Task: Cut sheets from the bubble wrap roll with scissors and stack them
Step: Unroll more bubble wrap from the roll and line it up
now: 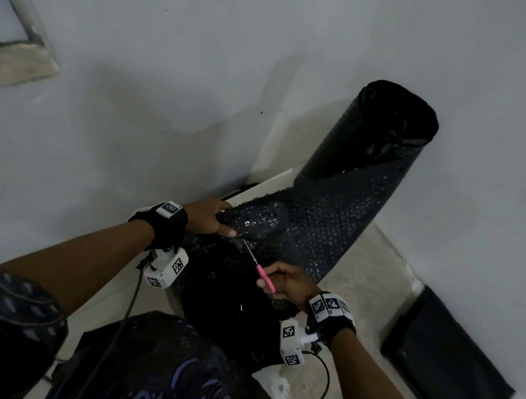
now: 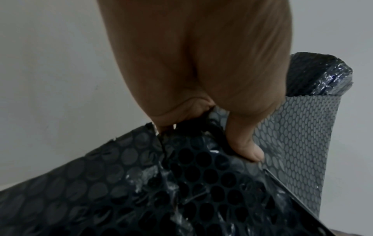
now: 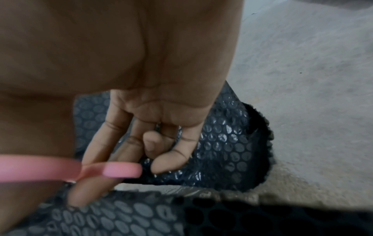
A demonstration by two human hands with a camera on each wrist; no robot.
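The bubble wrap roll [image 1: 380,140] is standing nearly upright in the corner, leaning against the wall [image 1: 173,58]. Its long axis is running up and a little toward the wall, with the open top end pointing upward. From its foot the unrolled sheet [image 1: 327,226] is trailing down and toward me, across my lap.

I am cutting across that sheet now. My left hand [image 1: 210,216] is pinching its far edge, thumb and fingers curled round a bunched fold of the wrap and lifting it to keep it taut. My right hand [image 1: 288,284] is gripping the pink-handled scissors [image 1: 258,269], fingers curled through the loops. The scissors' long axis is running diagonally, handles toward my right wrist and blade tips pointing up and left at my left thumb, where they are meeting the wrap. I cannot tell how wide the blades are standing apart.

As I judge it, this cut is nearing the edge that my left hand is holding, so this piece is close to coming free. Dark wrap is piling in my lap [image 1: 236,311], but I cannot tell whether those are finished sheets or just slack. A dark flat bundle [image 1: 446,361] is lying on the floor [image 1: 365,293] by the wall to my right, well apart from the roll; it may be the stack. The roll is looking thick, so plenty of cutting and stacking is remaining.
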